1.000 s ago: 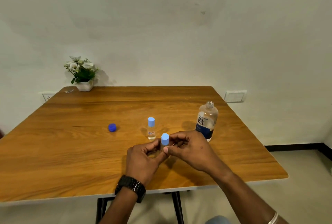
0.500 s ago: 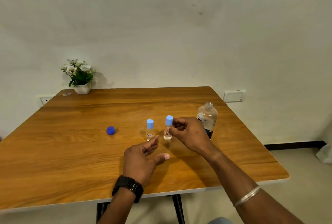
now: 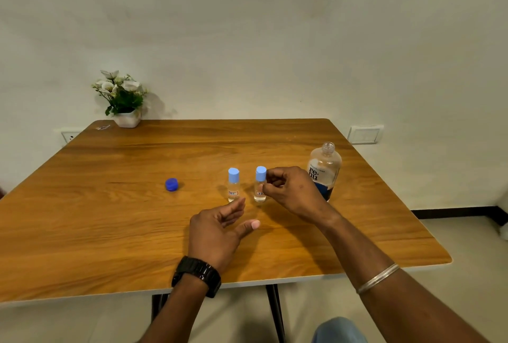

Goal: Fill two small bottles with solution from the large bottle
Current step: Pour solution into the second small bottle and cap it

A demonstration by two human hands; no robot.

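Observation:
Two small clear bottles with light blue caps stand side by side on the wooden table [image 3: 110, 227]. The left small bottle [image 3: 233, 185] stands free. My right hand [image 3: 292, 191] pinches the right small bottle [image 3: 260, 186] from its right side, fingers curled at cap and label. The bottle stands upright on the table. My left hand [image 3: 220, 228] hovers open just in front of the two bottles, thumb spread, holding nothing. The large clear bottle [image 3: 325, 166] with a dark blue label stands uncapped behind my right hand. Its dark blue cap [image 3: 171, 185] lies to the left.
A white pot of flowers [image 3: 123, 101] sits at the table's far left corner. Wall sockets [image 3: 364, 134] are mounted beyond the far edges. The floor shows past the table's right edge.
Both hands held the small bottle near me; my right hand then carried it away and stood it beside the other small bottle. My left hand let go and opened.

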